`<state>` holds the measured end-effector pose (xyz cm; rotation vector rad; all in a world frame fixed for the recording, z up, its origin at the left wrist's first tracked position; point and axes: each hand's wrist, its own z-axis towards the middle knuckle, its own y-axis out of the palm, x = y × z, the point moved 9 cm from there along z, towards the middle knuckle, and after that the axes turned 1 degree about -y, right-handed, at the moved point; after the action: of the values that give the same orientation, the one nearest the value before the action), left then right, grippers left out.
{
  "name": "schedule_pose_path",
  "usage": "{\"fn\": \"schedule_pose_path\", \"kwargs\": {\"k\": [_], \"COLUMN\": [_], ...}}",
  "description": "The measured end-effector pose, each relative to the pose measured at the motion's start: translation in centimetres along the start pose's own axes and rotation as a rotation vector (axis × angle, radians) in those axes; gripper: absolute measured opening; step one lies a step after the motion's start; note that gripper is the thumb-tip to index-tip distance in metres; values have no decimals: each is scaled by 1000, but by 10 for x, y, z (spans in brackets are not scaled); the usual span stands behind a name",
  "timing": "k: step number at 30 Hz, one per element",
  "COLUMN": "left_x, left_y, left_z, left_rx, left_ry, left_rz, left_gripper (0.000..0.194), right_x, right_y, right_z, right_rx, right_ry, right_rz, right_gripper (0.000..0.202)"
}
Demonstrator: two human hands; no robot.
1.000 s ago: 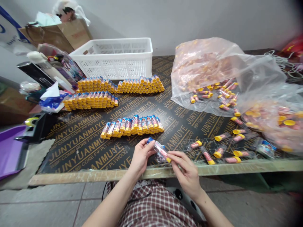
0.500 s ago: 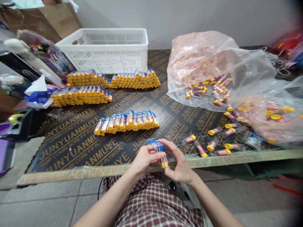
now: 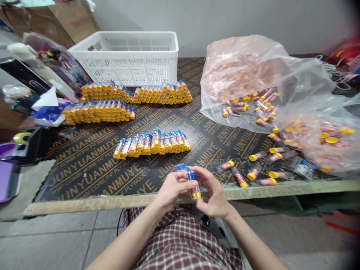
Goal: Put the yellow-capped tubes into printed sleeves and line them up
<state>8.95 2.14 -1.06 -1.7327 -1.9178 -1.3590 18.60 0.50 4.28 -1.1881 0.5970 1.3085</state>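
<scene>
Just above the table's front edge, my left hand [image 3: 171, 190] grips a small clear tube [image 3: 195, 190] with a yellow cap at its lower end and a blue printed band at its top. The left thumb lies across the tube's side. My right hand [image 3: 213, 192] curves round it from the other side, fingertips at the blue end and thumb by the yellow cap. A flat piece of blue film [image 3: 180, 167] sticks out behind the left fingers; its far part is hidden. Beyond the hands lies a stacked row of blue-labelled tubes [image 3: 153, 142].
More stacked tubes [image 3: 98, 111] lie before a white plastic crate [image 3: 132, 67]. To the right, unlabelled yellow-capped tubes [image 3: 254, 171] are scattered near the edge. Behind them stand clear plastic bags [image 3: 242, 67] of such tubes. A purple dustpan-like object [image 3: 7, 176] is at far left.
The view has shifted slightly. Both hands keep nearly the same hold on the tube, and the stacks and loose tubes stay in place.
</scene>
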Motion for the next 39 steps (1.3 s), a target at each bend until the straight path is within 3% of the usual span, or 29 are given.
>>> {"fn": "schedule_pose_path", "kwargs": {"k": [5,8,11,15,17,20,23,26,30,32,35,37,39], "left_x": [0,18,73,170,200,218,218,217,206,180,113,80,64], "left_y": [1,-7,-42,-104,-118,-121,-114,-102,-77,-60,-36,-35,-41], "left_z": [-4,-8,-19,-49,-49,-32,-15,-16,-44,-43,-7,12,25], "left_rx": [33,60,247,710,835,892,868,873,1014,900,460,392,432], "left_ry": [-1,70,300,649,686,624,547,510,683,769,644,549,476], "left_rz": [-15,40,234,618,873,1204,1386,1498,1446,1360,1261,1229,1290], "left_gripper": [41,39,36,42,40,38,40,43,42,34,15,13,15], "right_x": [-3,-3,2,16,22,24,19,13,11,13,16,16,16], "right_y": [3,2,-15,-41,-48,-50,-48,-48,-62,-73,-90,-102,-117], "right_z": [3,5,5,1,-2,-3,-2,-1,-3,-4,-5,-6,-8], "right_rx": [-20,-48,24,141,152,140,116,91,150,205,284,345,415], "right_ry": [8,33,32,87,126,127,80,63,71,89,128,136,136], "right_rz": [40,21,-5,-35,-89,-189,-276,-345,-383,-385,-404,-446,-511], "right_gripper": [81,83,85,78,75,67,56,51,47,45,38,32,28]}}
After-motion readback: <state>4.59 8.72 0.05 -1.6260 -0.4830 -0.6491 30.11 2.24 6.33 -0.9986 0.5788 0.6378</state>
